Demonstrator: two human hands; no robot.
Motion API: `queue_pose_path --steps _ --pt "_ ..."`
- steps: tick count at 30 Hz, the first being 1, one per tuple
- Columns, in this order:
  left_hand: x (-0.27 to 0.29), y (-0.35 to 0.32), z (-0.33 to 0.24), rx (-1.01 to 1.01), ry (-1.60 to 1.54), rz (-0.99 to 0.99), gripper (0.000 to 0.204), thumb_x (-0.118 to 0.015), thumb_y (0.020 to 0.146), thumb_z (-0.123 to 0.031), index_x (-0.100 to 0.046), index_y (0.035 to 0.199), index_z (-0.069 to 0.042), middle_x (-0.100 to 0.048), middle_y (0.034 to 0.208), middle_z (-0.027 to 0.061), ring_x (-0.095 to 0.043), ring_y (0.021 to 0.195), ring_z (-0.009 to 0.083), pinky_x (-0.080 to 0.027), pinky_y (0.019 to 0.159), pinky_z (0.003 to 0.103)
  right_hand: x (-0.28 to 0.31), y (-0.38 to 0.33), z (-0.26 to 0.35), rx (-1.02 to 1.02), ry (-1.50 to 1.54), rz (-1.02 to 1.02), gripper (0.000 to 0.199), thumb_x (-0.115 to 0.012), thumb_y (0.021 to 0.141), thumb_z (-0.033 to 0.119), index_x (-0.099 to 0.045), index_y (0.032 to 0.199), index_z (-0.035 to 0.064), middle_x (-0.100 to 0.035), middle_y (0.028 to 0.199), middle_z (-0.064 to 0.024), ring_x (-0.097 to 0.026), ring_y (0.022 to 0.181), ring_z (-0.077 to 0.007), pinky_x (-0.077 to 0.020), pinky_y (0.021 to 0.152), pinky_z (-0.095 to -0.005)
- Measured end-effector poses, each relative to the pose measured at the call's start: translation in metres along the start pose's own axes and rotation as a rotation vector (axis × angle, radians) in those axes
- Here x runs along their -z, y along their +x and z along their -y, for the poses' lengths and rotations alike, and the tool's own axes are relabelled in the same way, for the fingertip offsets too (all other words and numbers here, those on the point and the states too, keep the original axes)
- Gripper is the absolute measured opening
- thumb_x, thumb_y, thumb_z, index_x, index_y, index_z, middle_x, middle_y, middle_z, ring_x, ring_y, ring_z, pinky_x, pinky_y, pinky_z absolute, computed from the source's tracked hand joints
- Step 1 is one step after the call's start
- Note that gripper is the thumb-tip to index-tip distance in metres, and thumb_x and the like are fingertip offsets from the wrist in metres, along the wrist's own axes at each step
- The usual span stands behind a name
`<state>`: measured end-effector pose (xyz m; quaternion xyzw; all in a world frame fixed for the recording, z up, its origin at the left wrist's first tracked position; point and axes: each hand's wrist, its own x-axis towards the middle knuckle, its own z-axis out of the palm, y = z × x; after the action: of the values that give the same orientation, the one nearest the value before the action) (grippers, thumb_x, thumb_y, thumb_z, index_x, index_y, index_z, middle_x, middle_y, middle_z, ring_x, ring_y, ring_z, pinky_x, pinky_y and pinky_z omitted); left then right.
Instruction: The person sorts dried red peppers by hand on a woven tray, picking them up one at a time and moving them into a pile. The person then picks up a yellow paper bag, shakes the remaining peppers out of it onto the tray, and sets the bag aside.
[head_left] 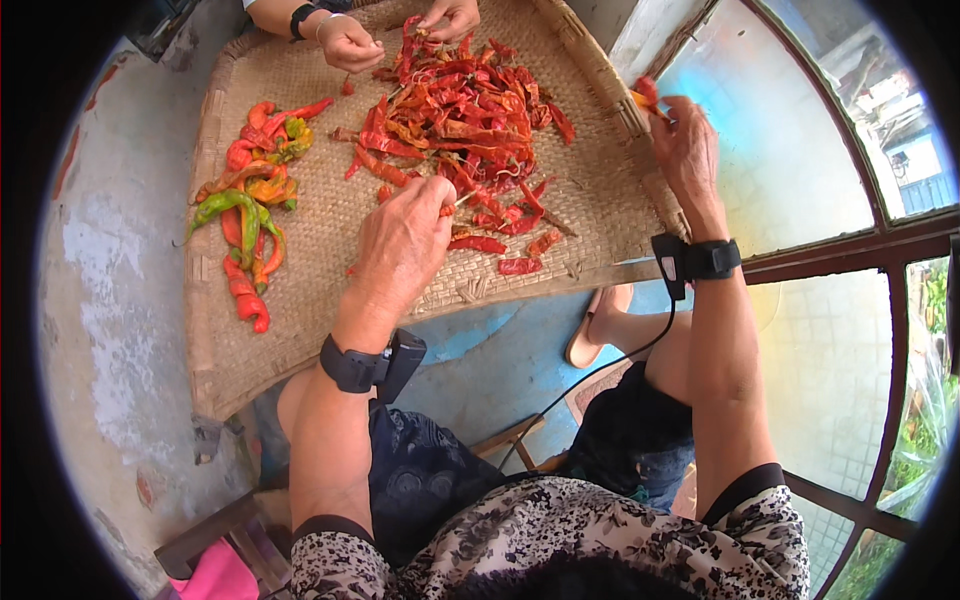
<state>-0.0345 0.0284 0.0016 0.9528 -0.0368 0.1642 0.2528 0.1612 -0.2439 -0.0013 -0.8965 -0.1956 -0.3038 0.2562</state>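
My left hand (402, 238) is closed over the near side of the dried red chili pile (460, 110). A pale chili stem (461, 200) with a bit of red pokes out at its fingertips; the rest is hidden by the hand. Out past the tray's right rim, my right hand (687, 145) pinches a red-and-orange chili pepper (648, 95). Both lie above or beside a large woven bamboo tray (320, 270). At the tray's left lies a smaller group of plumper red, orange and green chili peppers (238, 205).
Across the tray, another person's hands (350, 45) work at the pile's far edge. A framed window (800, 130) stands close on my right, a worn wall (110, 270) on the left. A black cable (590, 378) hangs from my right wrist strap. Pink cloth (222, 573) lies lower left.
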Motion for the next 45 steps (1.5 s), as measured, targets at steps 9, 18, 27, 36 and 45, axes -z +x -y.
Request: queue_pose_path --steps 9,18,27,36,45 --pt "0.006 0.004 0.010 -0.003 0.020 0.045 0.015 -0.061 0.081 -0.005 -0.053 0.095 -0.007 -0.063 0.085 0.0107 -0.064 0.077 0.0268 -0.051 0.067 0.037 -0.013 -0.035 0.070 0.468 0.180 0.506 0.020 -0.066 0.087 0.021 -0.064 0.094 0.0025 -0.063 0.075 -0.0098 -0.060 0.065 -0.0219 -0.0479 0.061 -0.0315" --pt "0.020 -0.010 0.015 0.034 -0.023 0.009 0.017 -0.064 0.081 -0.005 -0.057 0.096 -0.006 -0.065 0.084 0.0072 -0.065 0.073 0.0210 -0.052 0.067 0.032 -0.014 -0.042 0.091 0.533 0.063 0.851 0.017 -0.055 0.083 0.015 -0.058 0.083 -0.0011 -0.060 0.077 -0.0203 -0.060 0.075 -0.0345 -0.0475 0.067 -0.0425" --pt "0.029 -0.012 0.021 0.027 -0.009 0.033 0.017 -0.064 0.080 -0.003 -0.056 0.095 -0.005 -0.064 0.083 0.0087 -0.065 0.072 0.0218 -0.052 0.066 0.031 0.008 -0.031 0.104 0.427 0.282 0.635 0.013 -0.058 0.079 0.010 -0.056 0.073 -0.0016 -0.057 0.068 -0.0202 -0.059 0.068 -0.0367 -0.0468 0.062 -0.0453" --pt "0.020 -0.008 0.014 0.028 -0.047 0.046 0.016 -0.062 0.080 -0.003 -0.054 0.093 -0.006 -0.061 0.082 0.0116 -0.063 0.076 0.0289 -0.050 0.066 0.038 -0.005 -0.027 0.087 0.193 0.570 0.682 0.020 -0.069 0.082 0.019 -0.065 0.087 0.0006 -0.067 0.071 -0.0106 -0.064 0.065 -0.0176 -0.0510 0.060 -0.0326" --pt "0.019 -0.004 0.007 0.040 -0.035 0.053 0.017 -0.062 0.080 -0.005 -0.053 0.095 -0.007 -0.062 0.086 0.0119 -0.063 0.078 0.0320 -0.050 0.067 0.040 -0.004 -0.022 0.085 -0.067 0.842 0.640 0.018 -0.069 0.086 0.021 -0.064 0.081 0.0048 -0.057 0.066 0.0035 -0.053 0.060 -0.0051 -0.0457 0.052 -0.0231"
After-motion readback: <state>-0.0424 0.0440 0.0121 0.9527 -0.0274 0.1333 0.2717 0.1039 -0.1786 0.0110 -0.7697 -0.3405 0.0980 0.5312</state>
